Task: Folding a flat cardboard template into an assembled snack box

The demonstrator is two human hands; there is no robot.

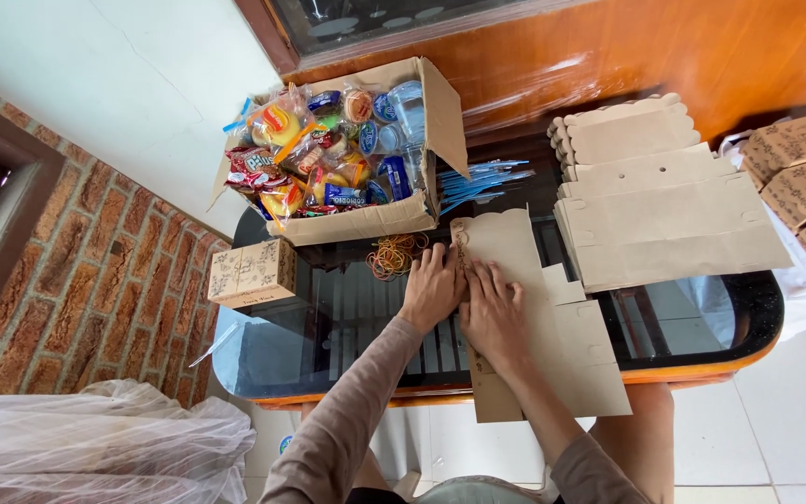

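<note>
Your left hand (433,287) and right hand (493,313) both lie flat, fingers spread, pressing on a flat unfolded brown cardboard blank (534,327) that rests on the dark glass worktop (328,327) and overhangs its near edge. Neither hand grips anything; the two hands touch each other along the blank's left edge. Just beyond your left hand sits a heap of rubber bands (396,254). Behind that stands an open carton (422,121) filled with wrapped snacks and water cups. A stack of more flat blanks (664,205) lies to the right, and a small folded printed box (254,273) sits at the left.
</note>
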